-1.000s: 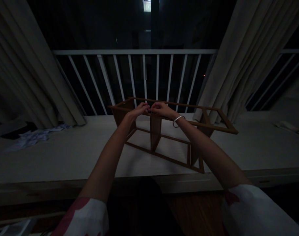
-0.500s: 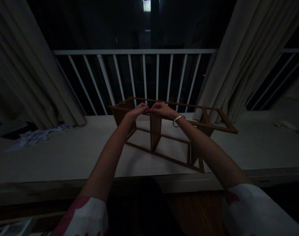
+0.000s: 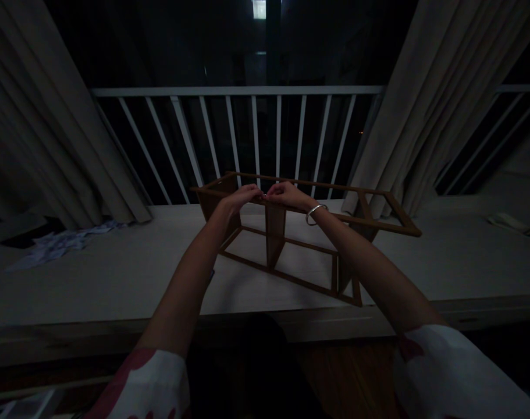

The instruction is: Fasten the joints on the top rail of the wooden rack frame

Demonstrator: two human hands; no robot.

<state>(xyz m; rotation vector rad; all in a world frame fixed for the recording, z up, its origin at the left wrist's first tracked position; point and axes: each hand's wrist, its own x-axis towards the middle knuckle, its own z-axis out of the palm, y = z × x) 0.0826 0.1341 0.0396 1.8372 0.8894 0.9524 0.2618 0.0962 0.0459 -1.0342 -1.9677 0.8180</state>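
A brown wooden shelf rack (image 3: pixel 276 237) lies on its side on the white window ledge (image 3: pixel 177 279). At its upper front rail, above the middle board, my two hands nearly meet. The fingers of my left hand (image 3: pixel 246 194) are pressed together at the rail. My right hand (image 3: pixel 286 194), with a silver bangle (image 3: pixel 310 215) at the wrist, pinches at the same spot. Between the fingertips shows a tiny pale glint, too small and dark to name.
A white railing (image 3: pixel 238 91) runs behind the rack in front of a dark window. Beige curtains hang left (image 3: pixel 64 134) and right (image 3: pixel 404 105). Crumpled pale cloth or paper (image 3: pixel 57 241) lies on the ledge's left. A small dark object (image 3: pixel 211 276) shows beside my left forearm.
My left forearm has shifted slightly left, and a small dark object now shows beside it. Both hands stay at the same spot on the rail; the rack has not moved.
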